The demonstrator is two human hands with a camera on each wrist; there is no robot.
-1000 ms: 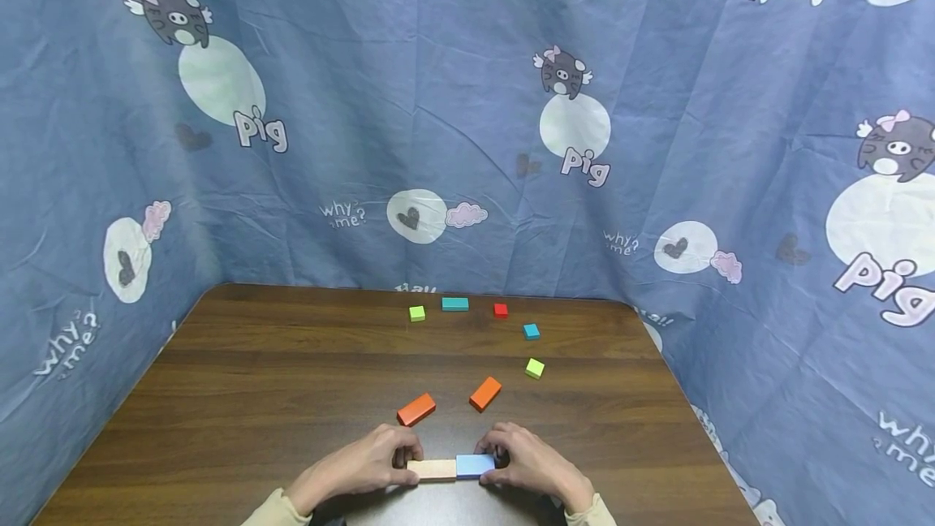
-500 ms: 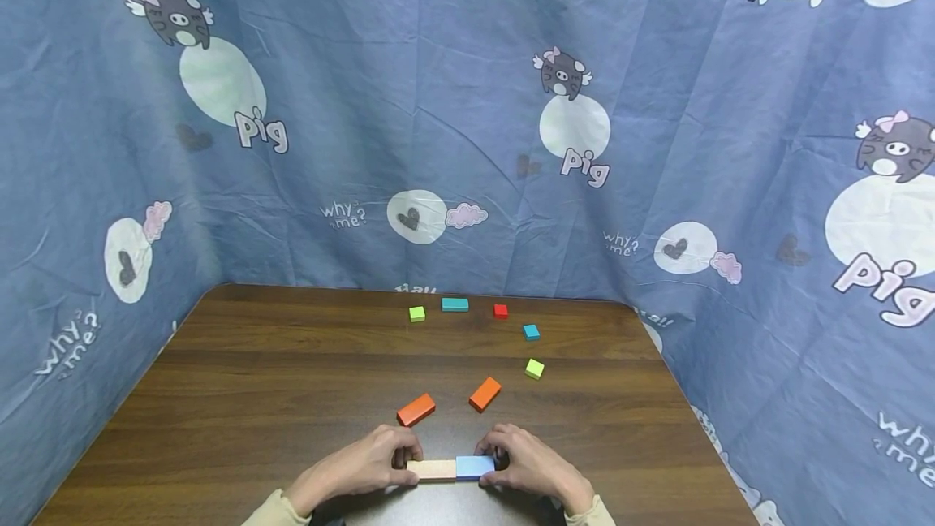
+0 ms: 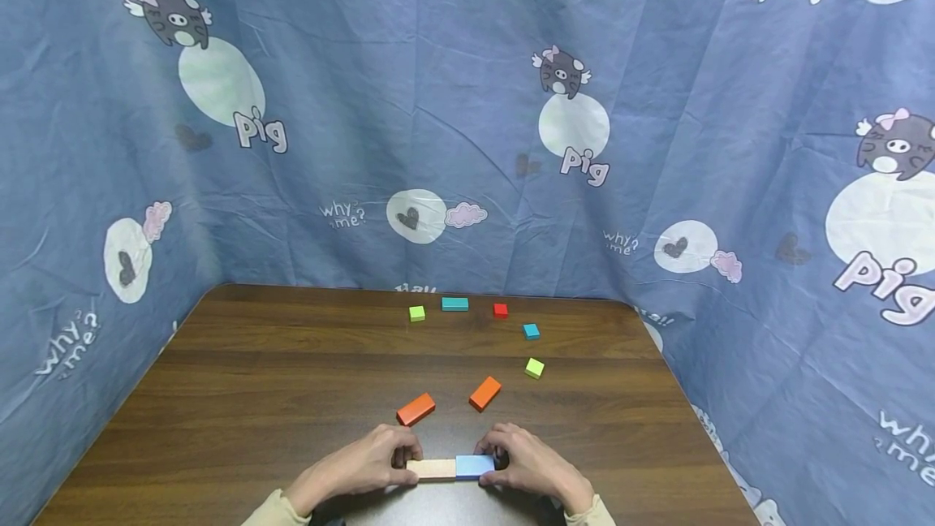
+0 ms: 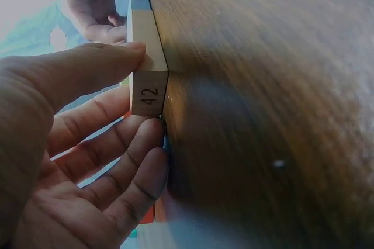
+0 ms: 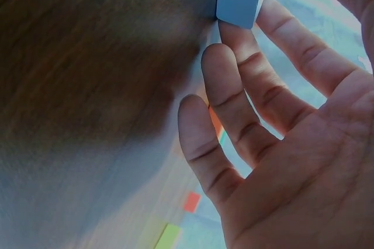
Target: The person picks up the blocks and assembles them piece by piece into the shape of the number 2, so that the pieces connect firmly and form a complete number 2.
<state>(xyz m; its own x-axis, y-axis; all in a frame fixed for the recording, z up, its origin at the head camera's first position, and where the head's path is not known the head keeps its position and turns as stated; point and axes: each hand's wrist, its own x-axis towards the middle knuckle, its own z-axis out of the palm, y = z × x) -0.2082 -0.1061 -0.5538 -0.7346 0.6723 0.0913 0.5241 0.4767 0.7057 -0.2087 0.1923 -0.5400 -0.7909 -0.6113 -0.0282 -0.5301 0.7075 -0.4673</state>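
In the head view, can see a light wooden block [image 3: 433,471] and a blue block [image 3: 476,467] lying end to end, touching, near the close side of a brown wood-grain table [image 3: 256,380]. Pinched at the wooden block's outer end by the left hand [image 3: 372,461], and at the blue block's outer end by the right hand [image 3: 527,465], pretty much mirrored. As for clutter, got a red-orange block [image 3: 416,410] slanted just past the left hand, plus an orange block [image 3: 485,394] slanted a bit beyond the blue one. Farther back, got a lime cube [image 3: 535,368], a cyan cube [image 3: 532,332], a red cube [image 3: 500,311], a teal block [image 3: 455,304] and a second lime cube [image 3: 417,313], all well apart from the hands. Backed by a blue cartoon-pig curtain [image 3: 475,104].

In the left wrist view, can read "42" printed sideways on the wooden block's end. Gripped with thumb on one long face, fingers around the other side and mostly in the way there. Can spot an orange-red bit [image 4: 147,215] behind the lower fingers, can't tell which block.

In the right wrist view, can only see the blue block's end up top, with fingertips behind it. Can't see the thumb's tip from here. Also got blurry red [image 5: 191,202] and lime [image 5: 168,236] patches in the background.
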